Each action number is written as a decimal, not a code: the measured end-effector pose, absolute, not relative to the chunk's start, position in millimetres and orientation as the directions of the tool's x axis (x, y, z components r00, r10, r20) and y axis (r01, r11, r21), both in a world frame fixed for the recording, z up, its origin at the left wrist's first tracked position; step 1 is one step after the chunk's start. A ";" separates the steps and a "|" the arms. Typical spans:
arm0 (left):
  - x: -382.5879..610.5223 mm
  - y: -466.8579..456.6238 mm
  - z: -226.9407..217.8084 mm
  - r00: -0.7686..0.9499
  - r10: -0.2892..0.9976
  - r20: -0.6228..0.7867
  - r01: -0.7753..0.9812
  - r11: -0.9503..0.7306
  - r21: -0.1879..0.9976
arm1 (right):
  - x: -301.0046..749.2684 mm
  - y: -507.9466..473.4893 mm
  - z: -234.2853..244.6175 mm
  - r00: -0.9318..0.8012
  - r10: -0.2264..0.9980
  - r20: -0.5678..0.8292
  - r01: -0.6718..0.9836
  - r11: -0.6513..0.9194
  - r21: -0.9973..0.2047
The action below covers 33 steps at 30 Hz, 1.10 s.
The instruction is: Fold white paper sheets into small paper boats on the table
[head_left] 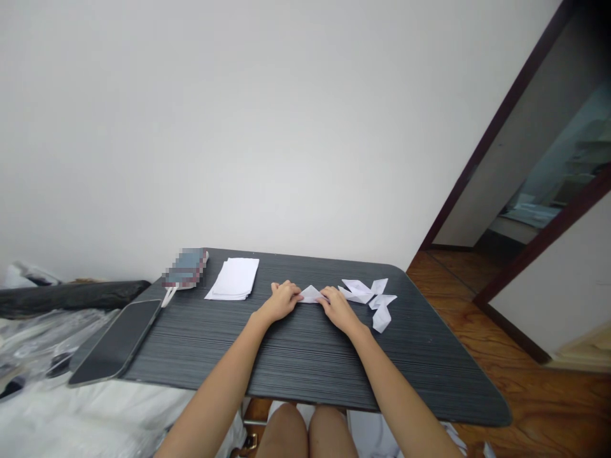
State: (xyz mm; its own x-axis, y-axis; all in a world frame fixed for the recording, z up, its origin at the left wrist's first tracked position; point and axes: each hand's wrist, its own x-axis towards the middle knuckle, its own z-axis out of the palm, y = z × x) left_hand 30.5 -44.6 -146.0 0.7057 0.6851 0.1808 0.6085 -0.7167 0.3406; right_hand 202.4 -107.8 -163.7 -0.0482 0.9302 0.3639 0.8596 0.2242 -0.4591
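A small white sheet of paper, folded to a peak at its far edge, lies on the dark table between my hands. My left hand grips its left corner, fingers closed at the edge. On the other side, my right hand pinches the right corner. Just right of my right hand lie several folded white paper pieces, pointed and overlapping in a loose group. A stack of white paper sheets rests to the left of my left hand, its edges slightly uneven.
The dark wood-grain table stands against a white wall. At its left are a pixelated pouch-like item with a white strap and a dark tablet-like slab. Plastic-wrapped bundles crowd the left side. A doorway opens at right.
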 end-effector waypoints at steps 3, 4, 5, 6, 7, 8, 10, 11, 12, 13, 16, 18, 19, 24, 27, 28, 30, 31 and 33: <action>32.1 -42.2 -148.8 0.629 0.754 0.188 0.656 -0.645 0.393 | 204.0 -104.3 -167.2 0.043 0.943 0.330 0.807 0.162 -0.568; 32.6 -41.8 -149.1 0.610 0.769 0.190 0.665 -0.628 0.404 | 204.7 -103.0 -168.2 0.061 0.946 0.318 0.790 0.149 -0.594; 33.0 -41.8 -148.9 0.599 0.779 0.187 0.674 -0.616 0.408 | 205.5 -101.7 -169.0 0.071 0.948 0.309 0.779 0.141 -0.611; 33.5 -42.0 -148.4 0.593 0.785 0.180 0.683 -0.608 0.404 | 206.3 -100.4 -169.6 0.077 0.949 0.305 0.773 0.136 -0.619; 34.1 -42.5 -147.7 0.592 0.788 0.172 0.692 -0.606 0.394 | 207.0 -99.3 -170.0 0.080 0.950 0.303 0.770 0.134 -0.623; 34.7 -43.0 -146.9 0.591 0.789 0.165 0.700 -0.604 0.381 | 207.6 -98.2 -170.4 0.077 0.950 0.303 0.769 0.137 -0.625; 36.0 -44.1 -145.5 0.589 0.794 0.152 0.716 -0.600 0.357 | 208.3 -96.7 -170.8 0.065 0.948 0.312 0.766 0.153 -0.624; 36.4 -44.5 -145.1 0.586 0.797 0.146 0.724 -0.596 0.346 | 208.5 -96.2 -171.0 0.058 0.946 0.318 0.766 0.162 -0.622; 36.7 -44.8 -145.1 0.583 0.800 0.144 0.732 -0.593 0.334 | 208.6 -96.0 -171.2 0.055 0.945 0.323 0.767 0.167 -0.619; 36.8 -44.9 -145.4 0.578 0.803 0.146 0.740 -0.591 0.320 | 208.5 -95.9 -171.3 0.054 0.943 0.327 0.771 0.169 -0.614; 36.2 -44.9 -147.7 0.552 0.816 0.170 0.764 -0.577 0.288 | 207.3 -97.2 -171.2 0.063 0.941 0.332 0.791 0.155 -0.591; 35.8 -45.0 -149.6 0.537 0.823 0.187 0.772 -0.568 0.286 | 205.8 -99.1 -170.5 0.073 0.937 0.342 0.810 0.145 -0.568; 35.8 -45.3 -150.4 0.538 0.821 0.189 0.770 -0.570 0.286 | 205.0 -100.1 -170.1 0.076 0.933 0.350 0.821 0.141 -0.554; 35.8 -47.2 -153.2 0.600 0.779 0.182 0.740 -0.627 0.246 | 204.4 -104.9 -170.6 0.076 0.919 0.388 0.877 0.123 -0.464; 34.5 -48.0 -153.6 0.587 0.786 0.193 0.755 -0.618 0.220 | 207.4 -106.5 -173.8 0.111 0.913 0.393 0.903 0.072 -0.423; 34.0 -48.1 -153.5 0.585 0.788 0.195 0.758 -0.616 0.214 | 208.5 -106.9 -174.9 0.121 0.910 0.396 0.907 0.061 -0.418; 33.1 -48.2 -153.0 0.589 0.784 0.195 0.759 -0.620 0.200 | 210.5 -107.0 -176.4 0.119 0.903 0.412 0.902 0.076 -0.426; 32.8 -48.2 -152.9 0.593 0.781 0.195 0.758 -0.623 0.193 | 211.1 -106.8 -176.9 0.111 0.900 0.422 0.893 0.096 -0.440; 32.6 -47.9 -153.1 0.597 0.779 0.192 0.759 -0.626 0.179 | 211.5 -105.4 -177.3 0.103 0.894 0.436 0.869 0.133 -0.477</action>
